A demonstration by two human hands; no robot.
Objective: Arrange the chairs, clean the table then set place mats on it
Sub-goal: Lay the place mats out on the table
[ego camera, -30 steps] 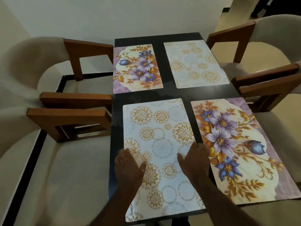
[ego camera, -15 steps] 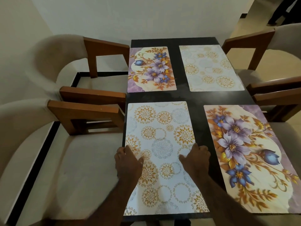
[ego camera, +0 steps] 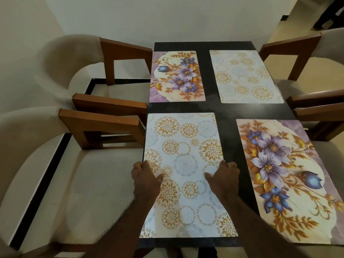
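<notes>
White rectangular gold-circled place mat (ego camera: 183, 164) lies near-left on the black tabletop (ego camera: 229, 146), left-hand grip (ego camera: 145, 178) and right-hand grip (ego camera: 225, 176) each pinching one side edge, fingers curled, thumbs flat on its surface.

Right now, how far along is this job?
Done: far floral mat, far circle mat and near floral mat lie on the black table; chairs flank both sides. In hand: left hand and right hand rest on the near circle mat. Left: probably squaring it.
</notes>
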